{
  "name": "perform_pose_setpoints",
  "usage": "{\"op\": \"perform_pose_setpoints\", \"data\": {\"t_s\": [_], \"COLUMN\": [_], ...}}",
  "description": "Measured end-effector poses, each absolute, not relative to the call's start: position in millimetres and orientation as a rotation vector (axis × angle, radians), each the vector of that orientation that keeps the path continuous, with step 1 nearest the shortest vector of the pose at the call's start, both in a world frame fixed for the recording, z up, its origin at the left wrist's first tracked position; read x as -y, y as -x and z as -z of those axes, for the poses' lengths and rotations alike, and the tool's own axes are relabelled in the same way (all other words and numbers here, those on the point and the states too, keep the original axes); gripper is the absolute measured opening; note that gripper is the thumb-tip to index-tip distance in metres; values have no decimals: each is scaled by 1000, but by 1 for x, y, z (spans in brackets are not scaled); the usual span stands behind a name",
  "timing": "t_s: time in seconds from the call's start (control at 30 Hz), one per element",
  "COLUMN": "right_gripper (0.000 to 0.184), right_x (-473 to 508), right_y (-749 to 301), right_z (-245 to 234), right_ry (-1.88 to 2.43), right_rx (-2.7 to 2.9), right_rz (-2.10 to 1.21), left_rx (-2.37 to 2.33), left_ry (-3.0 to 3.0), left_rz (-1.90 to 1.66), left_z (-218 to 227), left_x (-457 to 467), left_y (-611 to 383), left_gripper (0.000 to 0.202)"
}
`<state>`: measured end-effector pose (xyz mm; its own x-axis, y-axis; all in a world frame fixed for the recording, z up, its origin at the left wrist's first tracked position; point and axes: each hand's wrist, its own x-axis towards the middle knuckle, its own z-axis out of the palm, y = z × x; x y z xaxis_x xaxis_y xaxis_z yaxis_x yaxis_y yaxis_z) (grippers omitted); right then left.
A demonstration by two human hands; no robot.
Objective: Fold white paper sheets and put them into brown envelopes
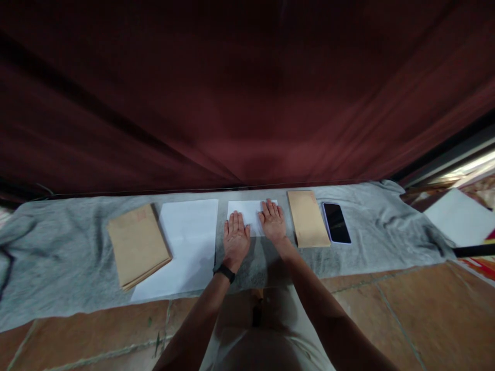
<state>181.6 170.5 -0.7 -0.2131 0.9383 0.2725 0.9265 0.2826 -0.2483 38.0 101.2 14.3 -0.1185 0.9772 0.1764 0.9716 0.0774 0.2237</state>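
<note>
A small white sheet of paper [253, 213], possibly folded, lies on the grey cloth in front of me. My left hand [236, 238] rests flat on its left side, palm down with the fingers stretched out. On its right side lies my right hand [274, 221], also flat, fingers slightly spread. Neither hand grips anything. Just right of my right hand is a brown paper envelope [308, 219]. Left of my left hand are larger white sheets [191, 242], partly covered by a stack of brown envelopes [138, 242].
A phone [336, 222] with a dark screen lies right of the single envelope. Grey cloth [371, 226] covers the long narrow surface. Behind it hangs a dark red curtain [247, 103]. Tiled floor [371, 309] shows along the near edge. A white panel [462, 216] stands at far right.
</note>
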Motion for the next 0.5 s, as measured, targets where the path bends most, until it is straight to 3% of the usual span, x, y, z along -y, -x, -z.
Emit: {"op": "perform_pose_setpoints", "data": {"t_s": [0.27,0.5], "right_gripper": [54,52], "right_x": [-168,-169], "right_y": [-185,-184], "right_z": [1,1], "right_ry": [1677,1661], "right_rx": [2240,2213], "right_rz": [-68,-44], "left_rx": [-1993,-2030], "left_ry": [-2226,-2234], "left_rz": [-474,-402], "left_z": [-24,-15], "left_x": [-152,-163], "left_y": [-71,-43], "left_gripper": [56,60]}}
